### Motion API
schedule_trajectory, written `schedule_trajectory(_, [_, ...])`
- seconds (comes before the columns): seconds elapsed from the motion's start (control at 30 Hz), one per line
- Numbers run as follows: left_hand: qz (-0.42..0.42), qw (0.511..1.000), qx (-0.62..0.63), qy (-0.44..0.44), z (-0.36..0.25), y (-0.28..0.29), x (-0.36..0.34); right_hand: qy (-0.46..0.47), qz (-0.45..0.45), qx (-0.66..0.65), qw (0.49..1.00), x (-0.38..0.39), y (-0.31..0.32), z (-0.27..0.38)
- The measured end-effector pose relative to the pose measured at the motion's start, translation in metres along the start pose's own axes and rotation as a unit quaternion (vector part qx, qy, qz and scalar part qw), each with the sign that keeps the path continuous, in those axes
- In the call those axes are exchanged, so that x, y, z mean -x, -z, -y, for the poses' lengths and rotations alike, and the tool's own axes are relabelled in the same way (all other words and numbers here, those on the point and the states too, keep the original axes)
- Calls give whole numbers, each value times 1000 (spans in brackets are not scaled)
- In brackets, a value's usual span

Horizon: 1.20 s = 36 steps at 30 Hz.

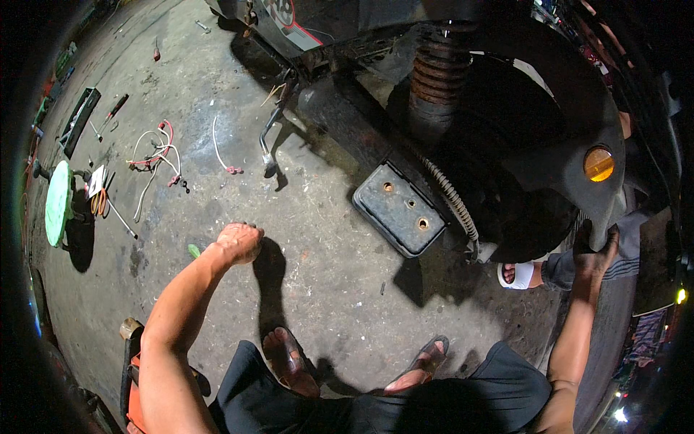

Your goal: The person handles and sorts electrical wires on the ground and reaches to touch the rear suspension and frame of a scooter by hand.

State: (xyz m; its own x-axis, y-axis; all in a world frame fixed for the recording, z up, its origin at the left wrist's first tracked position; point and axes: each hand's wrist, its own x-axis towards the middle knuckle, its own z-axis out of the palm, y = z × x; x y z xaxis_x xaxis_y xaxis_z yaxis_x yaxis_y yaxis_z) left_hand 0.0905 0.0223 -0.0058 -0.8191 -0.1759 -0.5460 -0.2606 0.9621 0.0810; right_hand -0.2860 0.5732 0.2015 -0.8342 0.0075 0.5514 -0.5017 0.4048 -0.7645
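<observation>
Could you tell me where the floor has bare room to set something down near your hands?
Bare concrete lies between the left hand, the grey footrest plate and the sandalled feet. It is crowded left of the kickstand, around the loose wires and green stool. The right hand rests on the scooter's rear body, beside another person's foot.

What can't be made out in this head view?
- Left hand: closed fist facing away, any contents hidden.
- Right hand: on the dark rear fender, fingers lost in shadow.
- Small tools at far left: too small and warped to identify.
</observation>
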Motion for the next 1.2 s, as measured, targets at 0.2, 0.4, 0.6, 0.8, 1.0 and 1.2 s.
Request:
schedule_trajectory(0.2, [11,1000,1,3,5,-7,-2,-157,-20,-284,946,4,-10,18])
schedule_trajectory(0.4, [8,1000,1,-1,4,-8,-5,-214,-21,-331,919,5,-11,29])
schedule_trajectory(0.6, [-12,1000,-4,-12,7,-14,-7,-54,-20,-77,995,6,-6,16])
schedule_trajectory(0.8, [-18,1000,-2,-4,8,-17,-8,22,7,-36,999,5,-7,6])
schedule_trajectory(1.0, [-9,1000,-3,0,4,-11,-6,-59,10,-167,984,1,-3,6])
schedule_trajectory(1.2, [-14,1000,-2,-7,6,-13,-7,-100,11,-181,978,2,-5,13])
